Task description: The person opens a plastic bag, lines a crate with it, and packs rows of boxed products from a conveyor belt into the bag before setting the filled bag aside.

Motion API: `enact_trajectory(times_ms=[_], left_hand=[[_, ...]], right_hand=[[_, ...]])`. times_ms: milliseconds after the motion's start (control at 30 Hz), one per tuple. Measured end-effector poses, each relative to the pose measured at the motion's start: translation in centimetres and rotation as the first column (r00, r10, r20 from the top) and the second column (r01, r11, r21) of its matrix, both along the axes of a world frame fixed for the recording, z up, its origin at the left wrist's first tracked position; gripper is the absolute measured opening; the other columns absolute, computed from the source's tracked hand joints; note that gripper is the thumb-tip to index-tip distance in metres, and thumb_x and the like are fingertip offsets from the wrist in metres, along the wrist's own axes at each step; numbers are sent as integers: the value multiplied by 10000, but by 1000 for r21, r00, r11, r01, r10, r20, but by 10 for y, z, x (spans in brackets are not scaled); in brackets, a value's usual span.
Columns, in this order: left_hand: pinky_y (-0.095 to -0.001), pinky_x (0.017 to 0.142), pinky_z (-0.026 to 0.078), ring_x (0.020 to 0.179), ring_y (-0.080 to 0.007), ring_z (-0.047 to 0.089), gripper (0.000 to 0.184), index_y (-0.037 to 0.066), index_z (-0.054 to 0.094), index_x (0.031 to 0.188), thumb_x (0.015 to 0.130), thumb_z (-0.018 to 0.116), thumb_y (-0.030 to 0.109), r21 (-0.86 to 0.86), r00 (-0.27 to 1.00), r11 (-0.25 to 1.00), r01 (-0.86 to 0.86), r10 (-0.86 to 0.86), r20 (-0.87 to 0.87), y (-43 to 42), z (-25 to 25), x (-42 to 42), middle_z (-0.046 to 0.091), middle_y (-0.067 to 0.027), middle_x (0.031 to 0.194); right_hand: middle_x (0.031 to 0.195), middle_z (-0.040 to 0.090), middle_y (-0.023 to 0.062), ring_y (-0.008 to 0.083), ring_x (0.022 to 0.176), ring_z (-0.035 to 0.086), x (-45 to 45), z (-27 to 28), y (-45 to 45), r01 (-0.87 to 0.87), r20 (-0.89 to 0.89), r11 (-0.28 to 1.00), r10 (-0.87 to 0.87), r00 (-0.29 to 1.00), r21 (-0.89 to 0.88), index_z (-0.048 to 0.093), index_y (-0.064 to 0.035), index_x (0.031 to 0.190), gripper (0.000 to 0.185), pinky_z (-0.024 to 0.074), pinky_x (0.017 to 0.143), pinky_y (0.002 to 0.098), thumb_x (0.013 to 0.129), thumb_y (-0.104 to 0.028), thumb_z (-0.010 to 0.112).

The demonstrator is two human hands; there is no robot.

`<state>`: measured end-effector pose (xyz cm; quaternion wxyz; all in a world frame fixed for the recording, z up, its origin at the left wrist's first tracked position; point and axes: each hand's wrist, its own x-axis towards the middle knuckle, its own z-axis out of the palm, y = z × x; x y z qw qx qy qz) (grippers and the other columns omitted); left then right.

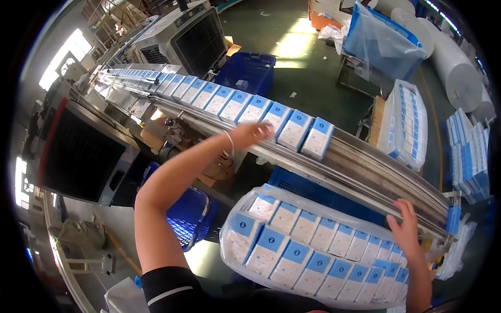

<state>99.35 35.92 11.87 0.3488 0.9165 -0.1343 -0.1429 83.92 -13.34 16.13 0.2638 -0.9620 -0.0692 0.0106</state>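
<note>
A row of white and blue boxes [296, 129] stands on the conveyor [360, 159], which runs from upper left to lower right. My left hand [253, 134] is at the near side of this row, its fingers blurred by motion, so its hold is unclear. Over the conveyor's near rail at the right, my right hand [404, 223] has its fingers apart and holds nothing. Below the conveyor, close to my body, a clear plastic bag [225, 245] holds two rows of similar boxes [297, 259].
Blue baskets stand behind the conveyor [250, 73] and below it [190, 216]. A wrapped pack of boxes [406, 125] is at the right, beside stacked packs [468, 156]. Large white rolls [456, 78] lie beyond. A dark-screened machine [83, 151] is at the left.
</note>
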Motion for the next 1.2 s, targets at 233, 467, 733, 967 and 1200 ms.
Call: enact_trajectory(times_ms=[233, 467, 733, 967, 1200], left_hand=[[-425, 1042, 344, 1272, -339, 420, 681, 50, 538, 1272, 851, 502, 584, 313, 448, 322, -894, 613, 650, 270, -61, 147, 449, -196, 1370], [-398, 913, 475, 1066, -376, 592, 996, -108, 475, 1241, 663, 679, 678, 601, 804, 577, -553, 559, 203, 320, -50, 175, 526, -285, 1250], [-330, 756, 535, 943, -264, 654, 870, -158, 474, 1105, 605, 859, 441, 273, 783, 735, -620, 601, 160, 189, -54, 146, 607, -304, 1078], [-391, 882, 481, 1043, -377, 605, 926, -64, 441, 1165, 624, 757, 618, 251, 842, 810, -530, 467, 270, 18, -63, 101, 585, -295, 1101], [-545, 1038, 300, 1283, -540, 300, 956, 216, 316, 1435, 649, 630, 660, 657, 930, 689, -306, 363, 53, -78, -49, 91, 196, -332, 1435]], right_hand=[[1236, 509, 146, 262, 1066, 527, 156, -114, 123, 166, 151, 911, -238, 960, 378, 476, -7, 1253, 518, 447, 874, 337, 838, -230, 692], [990, 678, 182, 260, 920, 654, 195, -123, 165, 276, -99, 891, -258, 961, 362, 621, 24, 1078, 543, 488, 802, 340, 784, -424, 710], [1026, 665, 194, 262, 973, 644, 166, -97, 90, 356, -105, 905, -340, 935, 234, 601, 34, 1090, 641, 489, 856, 334, 680, -416, 802], [1273, 524, 242, 314, 1254, 457, 151, -112, -123, 431, -137, 837, -497, 857, -338, 324, 49, 1348, 1044, 357, 1054, 370, 619, -511, 819], [1314, 402, 357, 436, 1231, 432, 128, -88, -133, 394, -241, 877, -460, 855, -275, 512, -71, 1280, 802, 384, 1001, 415, 668, -554, 700]])
